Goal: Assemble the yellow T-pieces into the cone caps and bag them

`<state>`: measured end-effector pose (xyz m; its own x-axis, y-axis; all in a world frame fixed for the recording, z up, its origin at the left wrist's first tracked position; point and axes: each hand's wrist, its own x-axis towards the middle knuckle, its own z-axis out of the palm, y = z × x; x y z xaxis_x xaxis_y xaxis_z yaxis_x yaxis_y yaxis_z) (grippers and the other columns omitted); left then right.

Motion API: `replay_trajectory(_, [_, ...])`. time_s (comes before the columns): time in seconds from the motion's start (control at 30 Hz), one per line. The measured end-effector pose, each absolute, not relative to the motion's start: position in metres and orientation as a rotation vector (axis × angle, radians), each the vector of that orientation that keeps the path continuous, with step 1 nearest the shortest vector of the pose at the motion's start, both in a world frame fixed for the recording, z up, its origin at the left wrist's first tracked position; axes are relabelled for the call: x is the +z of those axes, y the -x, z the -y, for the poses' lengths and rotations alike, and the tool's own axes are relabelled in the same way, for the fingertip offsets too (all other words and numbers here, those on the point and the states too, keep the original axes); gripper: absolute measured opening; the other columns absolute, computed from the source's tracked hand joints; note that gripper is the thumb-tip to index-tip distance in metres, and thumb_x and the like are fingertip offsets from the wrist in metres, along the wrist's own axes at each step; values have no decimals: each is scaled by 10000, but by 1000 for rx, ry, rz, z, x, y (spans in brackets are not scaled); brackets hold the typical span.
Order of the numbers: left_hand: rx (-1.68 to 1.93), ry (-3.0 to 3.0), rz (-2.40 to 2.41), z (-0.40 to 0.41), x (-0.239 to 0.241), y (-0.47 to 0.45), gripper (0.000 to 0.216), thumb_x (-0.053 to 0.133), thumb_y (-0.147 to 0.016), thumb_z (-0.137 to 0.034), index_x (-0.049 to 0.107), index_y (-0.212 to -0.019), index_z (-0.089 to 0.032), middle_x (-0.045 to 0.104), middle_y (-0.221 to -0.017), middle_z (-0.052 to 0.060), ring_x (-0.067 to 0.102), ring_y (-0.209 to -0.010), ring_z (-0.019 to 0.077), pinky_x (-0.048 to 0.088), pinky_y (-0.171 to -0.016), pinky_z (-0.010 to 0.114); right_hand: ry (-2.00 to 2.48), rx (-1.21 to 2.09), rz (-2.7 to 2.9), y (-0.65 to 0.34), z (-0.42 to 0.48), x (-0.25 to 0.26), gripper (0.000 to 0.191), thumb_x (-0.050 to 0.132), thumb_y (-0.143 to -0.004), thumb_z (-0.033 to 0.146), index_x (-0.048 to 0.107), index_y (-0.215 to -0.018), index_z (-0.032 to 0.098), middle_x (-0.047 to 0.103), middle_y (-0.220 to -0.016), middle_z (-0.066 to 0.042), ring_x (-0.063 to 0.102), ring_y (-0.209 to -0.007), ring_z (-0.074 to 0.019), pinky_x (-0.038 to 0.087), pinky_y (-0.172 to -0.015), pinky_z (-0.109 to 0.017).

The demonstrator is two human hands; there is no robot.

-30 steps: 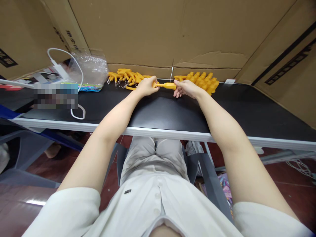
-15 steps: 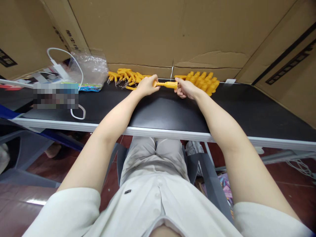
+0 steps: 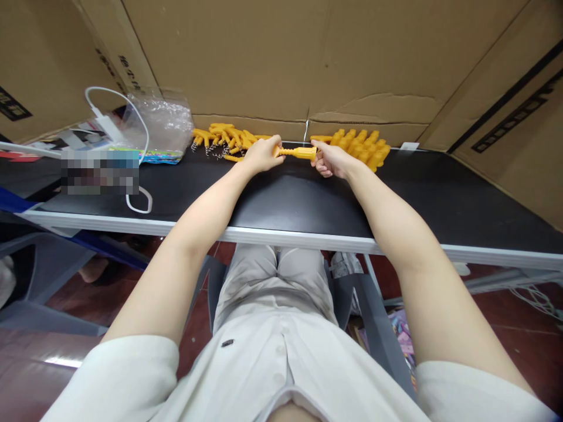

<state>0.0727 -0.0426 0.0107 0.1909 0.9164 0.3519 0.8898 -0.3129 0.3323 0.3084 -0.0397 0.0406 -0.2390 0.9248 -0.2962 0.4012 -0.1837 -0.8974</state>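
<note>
Above the black table, both my hands grip a yellow plastic corkscrew point(image 3: 303, 153) held level between them. My left hand point(image 3: 263, 153) is closed around its narrow, ridged end, partly covering it. At the wider, sleeve-like end, the fingers of my right hand point(image 3: 331, 159) are curled around it, with the thumb along the top. Behind my left hand lies a loose pile of yellow corkscrews point(image 3: 224, 136) with T-shaped handles and bare metal spirals. Several yellow plastic sleeves point(image 3: 361, 146) stand grouped just beyond my right hand.
Clear plastic bags point(image 3: 165, 123) and a white cable point(image 3: 147, 126) lie at the back left. A blurred patch covers something beside them. Cardboard panels point(image 3: 264, 64) wall the table's back and right side. A metal rail point(image 3: 303, 236) edges the table point(image 3: 290, 202) in front of me.
Almost nothing differs. Both hands keep their hold on the yellow corkscrew, and the wide end in my right hand sits very slightly lower.
</note>
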Motion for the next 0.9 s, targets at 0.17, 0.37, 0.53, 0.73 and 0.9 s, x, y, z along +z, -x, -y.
replay_trajectory(0.17, [787, -2396, -1777, 39, 8, -71, 450, 750, -917, -304, 724, -1363, -251, 805, -1204, 107, 720, -1263, 370, 551, -1155, 476, 1542, 1422, 1574, -309, 38, 40, 566, 493, -1154, 747, 585, -932, 235, 393, -460, 47, 279, -357, -120, 251, -329, -207])
replay_trajectory(0.37, [760, -2384, -1807, 44, 12, -74, 446, 740, -938, -295, 722, -1381, -243, 800, -1237, 115, 720, -1272, 379, 548, -1156, 480, 1539, 1443, 1562, -307, 39, 41, 586, 508, -1148, 766, 553, -892, 240, 381, -453, 51, 269, -339, -99, 234, -322, -194])
replay_trajectory(0.53, [706, -2333, -1862, 56, 20, -80, 461, 734, -950, -270, 714, -1407, -213, 788, -1305, 153, 713, -1306, 396, 536, -1159, 480, 1555, 1448, 1527, -305, 39, 41, 574, 471, -1174, 733, 528, -865, 252, 373, -448, 51, 255, -340, -99, 218, -317, -191])
replay_trajectory(0.73, [755, -2371, -1815, 47, 14, -74, 454, 748, -934, -282, 712, -1385, -256, 807, -1242, 118, 719, -1278, 393, 548, -1148, 498, 1605, 1480, 1473, -303, 38, 42, 570, 427, -1179, 727, 538, -892, 248, 365, -459, 56, 242, -339, -97, 208, -335, -200])
replay_trajectory(0.9, [761, -2381, -1805, 40, 9, -72, 452, 750, -939, -297, 715, -1387, -254, 802, -1242, 111, 721, -1273, 384, 548, -1146, 482, 1644, 1488, 1457, -301, 42, 45, 557, 357, -1199, 661, 525, -876, 241, 335, -459, 54, 230, -343, -100, 205, -348, -202])
